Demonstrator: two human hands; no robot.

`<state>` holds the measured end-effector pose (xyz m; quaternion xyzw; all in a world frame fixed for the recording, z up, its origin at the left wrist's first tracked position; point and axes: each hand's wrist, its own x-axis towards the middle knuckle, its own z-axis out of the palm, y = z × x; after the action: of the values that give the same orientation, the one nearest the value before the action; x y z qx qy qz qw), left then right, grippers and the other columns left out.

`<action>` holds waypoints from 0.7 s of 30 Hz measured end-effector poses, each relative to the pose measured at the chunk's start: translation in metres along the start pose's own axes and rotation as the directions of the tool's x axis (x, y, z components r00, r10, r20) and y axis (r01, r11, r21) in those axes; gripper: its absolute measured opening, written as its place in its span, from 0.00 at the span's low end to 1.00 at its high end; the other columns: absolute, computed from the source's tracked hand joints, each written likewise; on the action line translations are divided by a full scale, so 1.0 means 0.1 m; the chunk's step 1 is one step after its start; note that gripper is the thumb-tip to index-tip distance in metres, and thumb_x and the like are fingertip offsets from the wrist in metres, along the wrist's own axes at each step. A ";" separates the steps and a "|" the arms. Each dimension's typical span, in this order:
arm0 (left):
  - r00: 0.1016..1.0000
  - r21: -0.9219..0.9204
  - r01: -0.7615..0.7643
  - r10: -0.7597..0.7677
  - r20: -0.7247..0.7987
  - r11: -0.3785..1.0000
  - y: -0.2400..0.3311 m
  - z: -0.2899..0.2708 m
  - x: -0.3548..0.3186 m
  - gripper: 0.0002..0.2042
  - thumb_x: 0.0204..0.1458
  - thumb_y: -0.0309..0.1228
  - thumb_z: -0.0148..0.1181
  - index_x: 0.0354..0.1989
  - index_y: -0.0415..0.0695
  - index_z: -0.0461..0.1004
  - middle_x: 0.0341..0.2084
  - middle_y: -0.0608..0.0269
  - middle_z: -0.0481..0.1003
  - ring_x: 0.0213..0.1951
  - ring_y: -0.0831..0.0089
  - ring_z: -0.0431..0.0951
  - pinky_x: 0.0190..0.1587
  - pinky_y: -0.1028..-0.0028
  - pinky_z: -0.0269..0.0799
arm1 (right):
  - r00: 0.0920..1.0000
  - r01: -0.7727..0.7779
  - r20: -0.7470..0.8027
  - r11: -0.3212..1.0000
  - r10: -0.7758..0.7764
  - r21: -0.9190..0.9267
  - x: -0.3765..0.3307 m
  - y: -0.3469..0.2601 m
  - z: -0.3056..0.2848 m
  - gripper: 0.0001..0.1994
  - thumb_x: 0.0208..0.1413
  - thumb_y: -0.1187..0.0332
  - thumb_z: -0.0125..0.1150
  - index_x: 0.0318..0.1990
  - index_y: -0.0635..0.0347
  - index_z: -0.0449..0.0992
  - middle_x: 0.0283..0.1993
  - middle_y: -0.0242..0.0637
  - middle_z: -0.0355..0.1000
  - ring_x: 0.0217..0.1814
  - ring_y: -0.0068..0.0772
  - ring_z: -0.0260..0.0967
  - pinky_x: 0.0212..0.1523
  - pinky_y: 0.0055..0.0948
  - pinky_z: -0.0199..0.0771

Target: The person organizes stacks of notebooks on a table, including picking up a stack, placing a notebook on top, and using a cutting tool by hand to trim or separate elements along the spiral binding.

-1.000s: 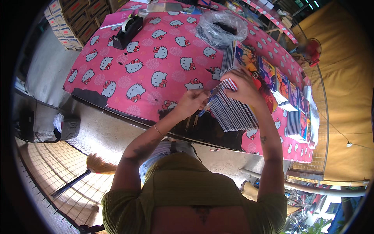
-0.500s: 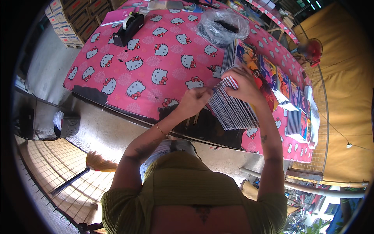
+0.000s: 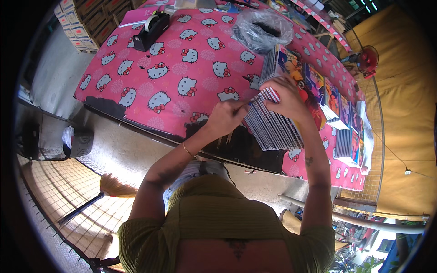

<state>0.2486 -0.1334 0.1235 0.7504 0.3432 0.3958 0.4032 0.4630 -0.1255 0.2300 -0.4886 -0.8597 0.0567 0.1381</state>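
Observation:
A stack of spiral-bound notebooks (image 3: 274,129) stands at the table's front edge, its rows of coil bindings facing me. My right hand (image 3: 289,99) grips the stack's far end, thumb on the near side and fingers over the covers. A sliver of red cover shows by the thumb. My left hand (image 3: 227,117) is closed in a pinch at the stack's left edge. Between its fingertips a small bluish bit shows, too small to name.
More stacks of colourful notebooks (image 3: 314,84) line the right side of the pink cartoon-print table cover (image 3: 173,86). A clear plastic bag (image 3: 261,32) lies behind them. A black tape dispenser (image 3: 152,34) sits far left. Brown cartons (image 3: 93,25) stand beyond; a broom (image 3: 114,186) leans below.
Both hands stay nearly in place. A little more red cover shows beside the right thumb, and the view has shifted slightly.

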 end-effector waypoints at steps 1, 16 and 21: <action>0.977 -0.253 0.212 -0.203 0.061 0.944 0.00 0.00 0.00 0.15 0.58 0.36 0.51 0.45 0.39 0.75 0.26 0.56 0.78 0.26 0.67 0.79 0.29 0.71 0.74 | 1.000 -0.001 0.002 1.000 0.001 -0.004 0.01 0.00 -0.01 0.17 0.39 0.69 0.66 0.40 0.51 0.74 0.41 0.29 0.72 0.50 0.33 0.68 0.66 0.43 0.48; 0.881 -0.552 0.470 -0.406 0.243 0.689 -0.10 0.09 0.00 0.16 0.59 0.36 0.48 0.44 0.37 0.74 0.27 0.58 0.77 0.28 0.69 0.79 0.33 0.72 0.75 | 1.000 -0.008 -0.002 1.000 0.008 -0.001 0.02 -0.02 0.00 0.17 0.38 0.69 0.66 0.40 0.52 0.73 0.40 0.29 0.73 0.50 0.33 0.68 0.66 0.42 0.48; 0.824 -0.690 0.544 -0.460 0.332 0.477 -0.05 0.10 0.01 0.16 0.58 0.37 0.50 0.47 0.39 0.75 0.25 0.58 0.77 0.26 0.69 0.79 0.28 0.70 0.73 | 1.000 -0.003 0.002 1.000 0.003 0.004 0.02 -0.02 -0.01 0.17 0.38 0.70 0.66 0.40 0.52 0.73 0.41 0.29 0.73 0.50 0.32 0.68 0.66 0.41 0.49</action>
<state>0.2566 -0.1341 0.1161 0.3939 0.3276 0.3277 0.7938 0.4608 -0.1247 0.2316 -0.4894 -0.8590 0.0591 0.1380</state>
